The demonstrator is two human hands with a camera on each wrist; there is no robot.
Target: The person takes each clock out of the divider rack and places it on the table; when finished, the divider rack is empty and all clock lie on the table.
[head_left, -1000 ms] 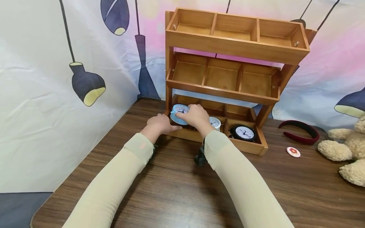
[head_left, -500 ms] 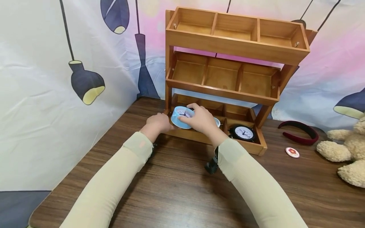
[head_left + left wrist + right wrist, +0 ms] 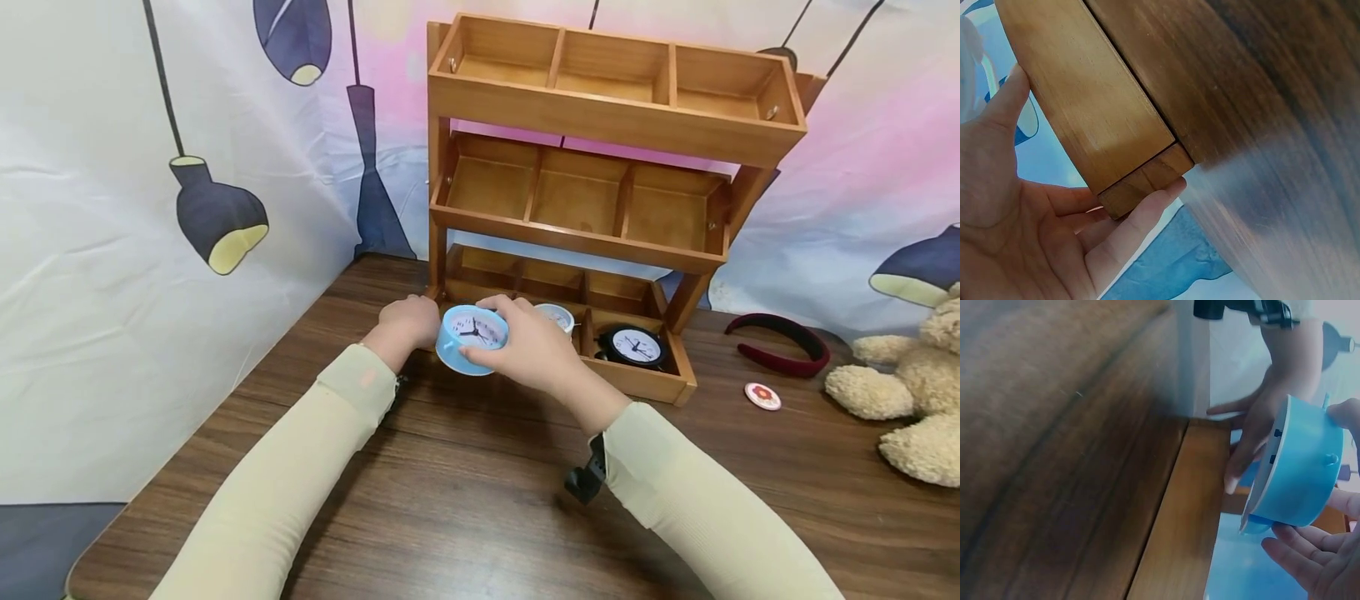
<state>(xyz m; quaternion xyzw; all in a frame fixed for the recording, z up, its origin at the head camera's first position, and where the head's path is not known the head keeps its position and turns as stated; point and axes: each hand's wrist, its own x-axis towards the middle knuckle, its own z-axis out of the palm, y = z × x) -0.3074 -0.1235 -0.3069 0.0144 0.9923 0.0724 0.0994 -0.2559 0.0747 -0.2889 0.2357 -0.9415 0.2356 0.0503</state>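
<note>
My right hand (image 3: pixel 536 346) grips a round light-blue alarm clock (image 3: pixel 474 333) by its sides, with its white dial tilted up. It hangs in front of the bottom tier of a three-tier wooden rack (image 3: pixel 615 117). In the right wrist view the clock (image 3: pixel 1300 465) shows its blue casing, with fingers below and above it. My left hand (image 3: pixel 411 321) holds the left front corner of the bottom tier. In the left wrist view, the thumb and fingers of that hand (image 3: pixel 1022 231) lie around the end of the tier's front board (image 3: pixel 1097 100).
A white alarm clock (image 3: pixel 557 317) and a black one (image 3: pixel 637 346) sit in the bottom tier's compartments. To the right lie a dark red headband (image 3: pixel 787 358), a round flower badge (image 3: pixel 762 397) and a plush bear (image 3: pixel 911 383) on the wooden table (image 3: pixel 465 492). A printed cloth hangs behind.
My right hand has lifted the blue clock out of the bottom tier's left compartment and brought it forward over the front board. The left hand stays at the rack's corner.
</note>
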